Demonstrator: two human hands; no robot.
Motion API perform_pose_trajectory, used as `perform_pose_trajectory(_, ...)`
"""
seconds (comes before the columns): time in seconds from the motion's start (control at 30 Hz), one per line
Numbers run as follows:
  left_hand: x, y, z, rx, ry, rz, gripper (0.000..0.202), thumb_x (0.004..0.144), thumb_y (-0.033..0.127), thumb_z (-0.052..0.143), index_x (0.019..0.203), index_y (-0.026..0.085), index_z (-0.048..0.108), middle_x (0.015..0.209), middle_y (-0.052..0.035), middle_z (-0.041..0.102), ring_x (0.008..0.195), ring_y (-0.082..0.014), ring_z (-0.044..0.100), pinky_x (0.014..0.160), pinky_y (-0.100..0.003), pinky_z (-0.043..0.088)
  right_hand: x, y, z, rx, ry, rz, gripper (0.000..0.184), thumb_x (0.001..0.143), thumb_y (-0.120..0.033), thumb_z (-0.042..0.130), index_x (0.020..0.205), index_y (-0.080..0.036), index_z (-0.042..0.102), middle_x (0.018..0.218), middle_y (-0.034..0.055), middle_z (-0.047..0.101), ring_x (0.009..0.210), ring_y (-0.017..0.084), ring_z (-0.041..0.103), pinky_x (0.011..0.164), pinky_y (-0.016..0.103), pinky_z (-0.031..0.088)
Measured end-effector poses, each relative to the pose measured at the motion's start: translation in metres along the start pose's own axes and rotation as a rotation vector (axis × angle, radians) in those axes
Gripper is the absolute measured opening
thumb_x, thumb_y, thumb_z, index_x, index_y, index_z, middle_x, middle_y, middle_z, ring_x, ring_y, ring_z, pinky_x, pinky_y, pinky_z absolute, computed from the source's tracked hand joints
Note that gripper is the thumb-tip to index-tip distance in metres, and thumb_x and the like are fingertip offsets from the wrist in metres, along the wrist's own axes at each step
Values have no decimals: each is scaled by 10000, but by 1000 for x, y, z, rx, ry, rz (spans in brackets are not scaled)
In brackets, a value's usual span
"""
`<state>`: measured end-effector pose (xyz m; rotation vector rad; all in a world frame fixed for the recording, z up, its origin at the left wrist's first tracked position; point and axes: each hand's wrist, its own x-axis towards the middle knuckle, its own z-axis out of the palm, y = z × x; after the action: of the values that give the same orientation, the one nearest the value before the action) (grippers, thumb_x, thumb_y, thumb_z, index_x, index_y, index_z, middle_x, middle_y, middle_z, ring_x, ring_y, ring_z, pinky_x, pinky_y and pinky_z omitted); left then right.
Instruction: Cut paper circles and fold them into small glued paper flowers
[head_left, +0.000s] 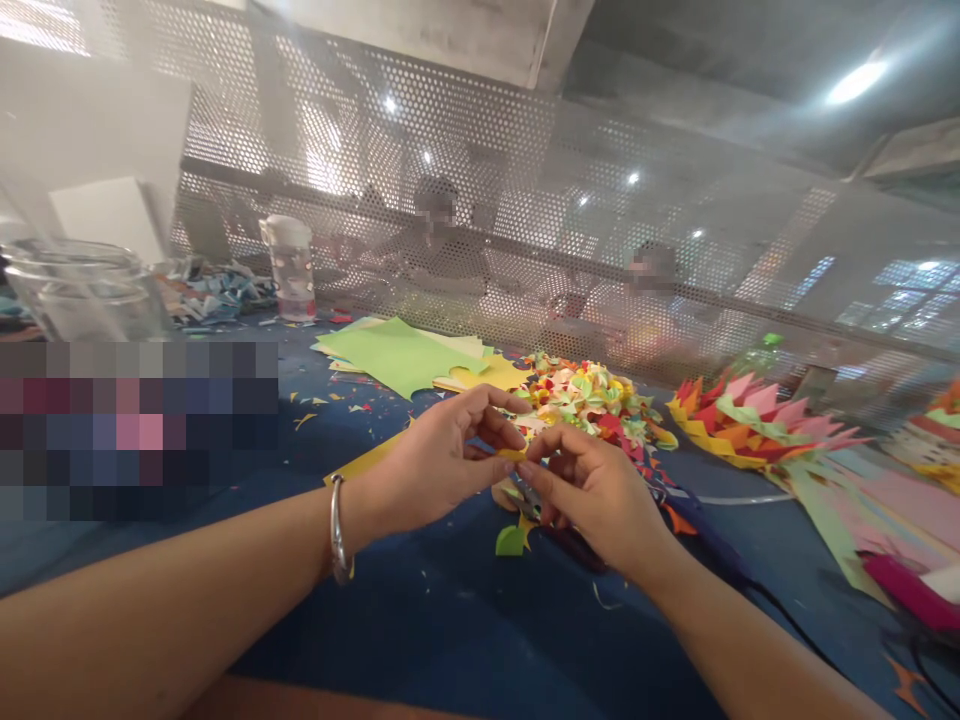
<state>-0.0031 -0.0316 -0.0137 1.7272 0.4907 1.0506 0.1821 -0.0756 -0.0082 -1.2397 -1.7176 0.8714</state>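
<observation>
My left hand [439, 455] and my right hand [592, 485] meet over the blue table [420, 620], both pinching a small yellow paper piece [511, 454] between thumb and fingertips. A silver bangle [337, 530] circles my left wrist. Just below the hands lie a green paper scrap [511, 541] and a few cut yellow bits. Behind the hands sits a heap of small folded paper flowers [592, 395] in mixed colours.
Green and yellow paper sheets [397, 355] lie at the back. A spiky layered paper ornament [750, 420] and pink and green sheets [885, 510] are on the right. A white bottle [289, 265] and a glass jar [82, 290] stand left. Two people sit beyond a perforated screen [525, 200].
</observation>
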Motion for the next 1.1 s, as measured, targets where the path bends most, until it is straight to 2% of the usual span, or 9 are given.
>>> perform_pose_trajectory(0.23,-1,0,0,39,15,14,405,778,177,675,1148,175,511,931,-15,600,873,-147,615,785,-296,522,1,-1,1,92,-8,24,264,825,-399,713,897,-194,563,642,-47,583,430,70,528,391,197,413)
perform_pose_trajectory(0.5,-2,1,1,81,28,14,394,783,171,656,1152,167,516,952,-35,614,876,-156,622,799,-316,535,1,-3,-1,64,-36,33,265,837,-420,691,802,-186,571,531,-63,555,409,70,508,406,186,400)
perform_pose_trajectory(0.77,-5,0,-2,271,37,70,366,814,193,643,1164,197,536,918,-22,638,835,-154,643,766,-308,540,0,-5,0,58,-40,55,272,845,-421,685,795,-182,566,516,-66,568,400,57,496,390,158,386)
perform_pose_trajectory(1.1,-2,1,-5,177,2,1,336,797,195,675,1113,197,562,844,-5,642,777,-139,633,722,-286,535,-1,-5,-2,29,-62,34,250,858,-398,677,796,-183,566,496,-68,563,400,52,504,395,143,379)
